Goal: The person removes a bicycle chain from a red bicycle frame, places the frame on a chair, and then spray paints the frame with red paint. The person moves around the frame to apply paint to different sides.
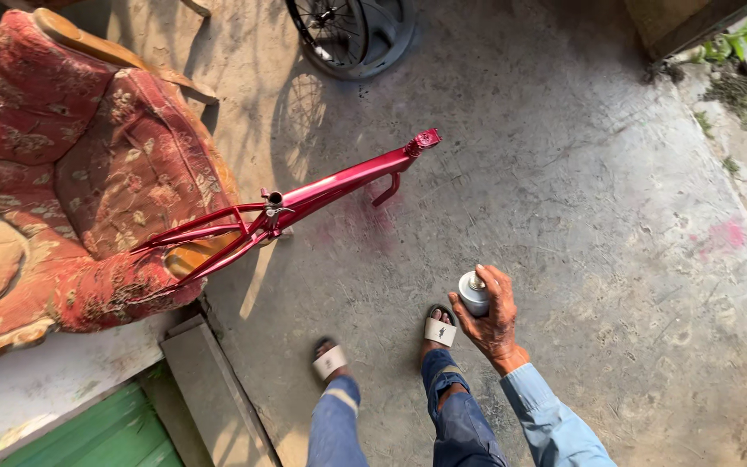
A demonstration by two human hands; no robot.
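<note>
Your right hand (pixel 493 318), at five o'clock, is clenched around a silver spray can (pixel 473 294). The red bicycle frame (pixel 291 207) lies at ten o'clock, propped on a floral armchair (pixel 71 173).

A worn red floral armchair (pixel 62 182) is sitting on sunlit concrete floor (pixel 581 216), a black bicycle wheel (pixel 347 35) lying beyond, green sheeting (pixel 105 437) showing below.

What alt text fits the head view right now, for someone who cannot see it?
The right hand holds a silver spray can upright above a concrete floor, facing a glossy red bicycle frame propped on a worn red floral armchair. A bicycle wheel stands beyond; the left hand is out of view.
</note>
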